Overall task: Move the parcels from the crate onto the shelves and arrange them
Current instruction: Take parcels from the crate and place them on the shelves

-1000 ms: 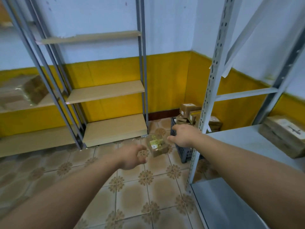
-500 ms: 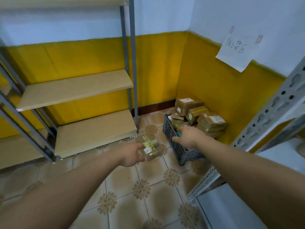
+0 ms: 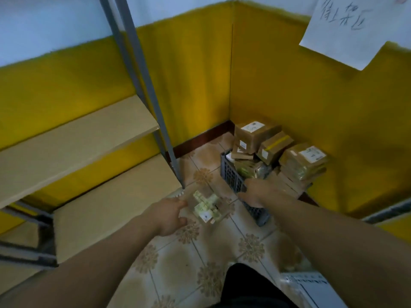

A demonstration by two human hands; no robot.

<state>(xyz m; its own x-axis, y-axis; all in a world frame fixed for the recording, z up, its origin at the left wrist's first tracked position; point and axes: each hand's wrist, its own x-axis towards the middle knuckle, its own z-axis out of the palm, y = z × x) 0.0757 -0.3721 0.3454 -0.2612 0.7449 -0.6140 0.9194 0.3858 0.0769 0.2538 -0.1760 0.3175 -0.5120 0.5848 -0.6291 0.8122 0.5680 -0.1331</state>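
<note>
A dark plastic crate (image 3: 231,174) stands on the tiled floor in the yellow corner, heaped with brown taped parcels (image 3: 255,134). More parcels (image 3: 302,161) are stacked at its right side. A small parcel (image 3: 206,207) wrapped in pale green-yellow tape lies on the floor just left of the crate. My left hand (image 3: 171,214) reaches to this parcel's left side with thumb and fingers spread, at or just short of it. My right hand (image 3: 255,194) lies on the crate's near rim, its fingers curled over the edge.
A rack with grey uprights (image 3: 142,81) and wooden shelf boards (image 3: 77,138) fills the left; its lowest board (image 3: 115,196) sits just above the floor. A handwritten paper (image 3: 347,30) hangs on the right wall. A labelled package (image 3: 309,285) lies bottom right beside my dark-clothed knee (image 3: 251,287).
The view has moved forward and down toward the corner crate. My left hand has closed in on the small floor parcel. My right hand has settled on the crate's rim.
</note>
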